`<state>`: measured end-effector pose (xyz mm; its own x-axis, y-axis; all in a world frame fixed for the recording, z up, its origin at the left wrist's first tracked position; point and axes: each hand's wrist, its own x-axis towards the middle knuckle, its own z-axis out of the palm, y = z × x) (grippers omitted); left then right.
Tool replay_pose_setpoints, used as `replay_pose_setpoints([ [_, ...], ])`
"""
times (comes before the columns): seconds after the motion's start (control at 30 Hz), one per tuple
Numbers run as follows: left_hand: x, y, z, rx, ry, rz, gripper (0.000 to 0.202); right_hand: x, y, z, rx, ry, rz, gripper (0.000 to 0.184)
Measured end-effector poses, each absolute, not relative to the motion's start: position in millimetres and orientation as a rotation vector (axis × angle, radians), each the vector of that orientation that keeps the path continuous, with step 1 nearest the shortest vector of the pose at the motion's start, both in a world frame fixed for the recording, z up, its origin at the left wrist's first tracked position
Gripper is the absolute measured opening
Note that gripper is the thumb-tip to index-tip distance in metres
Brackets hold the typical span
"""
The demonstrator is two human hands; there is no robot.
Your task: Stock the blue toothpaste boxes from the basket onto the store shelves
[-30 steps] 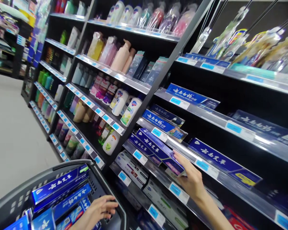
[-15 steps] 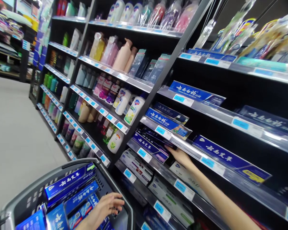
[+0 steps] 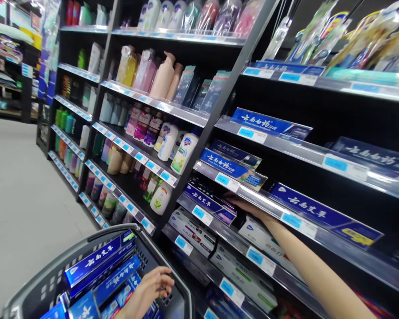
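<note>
My right hand (image 3: pixel 248 206) reaches into a low shelf, at the right end of a stack of dark blue toothpaste boxes (image 3: pixel 206 199). Shadow and the shelf edge above obscure its fingers, so I cannot tell whether they grip a box. Below that forearm lie white toothpaste boxes (image 3: pixel 264 237). My left hand (image 3: pixel 153 285) hovers over the grey shopping basket (image 3: pixel 142 239), empty, fingers loosely apart and slightly curled. Inside the basket are several blue toothpaste boxes (image 3: pixel 96 261), some standing on edge and some lying flat.
More toothpaste boxes (image 3: pixel 322 215) sit on the shelves at right, with price tags along the shelf edges. Pump bottles (image 3: pixel 164 75) and lotion bottles (image 3: pixel 184 153) fill the shelves left of the dark upright. Grey floor (image 3: pixel 23 186) extends at far left.
My right hand has gone slightly deeper into the shelf beside the dark blue boxes. My left hand stays over the basket. The view has shifted a little.
</note>
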<state>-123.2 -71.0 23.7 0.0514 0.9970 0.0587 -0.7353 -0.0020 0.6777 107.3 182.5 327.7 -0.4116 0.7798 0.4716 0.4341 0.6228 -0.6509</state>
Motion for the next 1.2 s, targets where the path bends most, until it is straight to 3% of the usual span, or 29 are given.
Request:
replay_pose_setpoints([
  [0.2, -123, -70, 26, 0.621, 0.528, 1.469, 0.040, 100, 186, 323, -1.016, -2.132, 0.710, 0.027],
  [0.4, -126, -71, 28, 0.622, 0.493, 1.481, 0.037, 102, 182, 329, -1.071, -2.091, 0.861, 0.037],
  [0.57, -124, -72, 26, 0.634, 0.498, 1.475, 0.035, 104, 176, 326, -1.078, -2.118, 0.758, 0.036],
  [0.73, -127, -71, 27, 0.670, 0.493, 1.467, 0.033, 106, 183, 328, -1.099, -2.162, 0.718, 0.048],
  [0.9, -126, -76, 34, 0.661, 0.511, 1.494, 0.030, 114, 159, 330, -1.249, -2.350, 0.334, 0.061],
  [1.0, -128, -73, 34, 0.617, 0.635, 1.509, 0.033, 114, 106, 321, -1.062, -2.567, -0.085, 0.064],
  [1.1, -140, -65, 24, 0.502, 0.904, 1.582, 0.024, 100, 37, 293, -0.716, -2.587, -0.288, 0.051],
  [1.2, -158, -57, 11, 0.318, 1.108, 1.685, 0.021, 70, -14, 230, -0.427, -2.665, 0.070, 0.034],
])
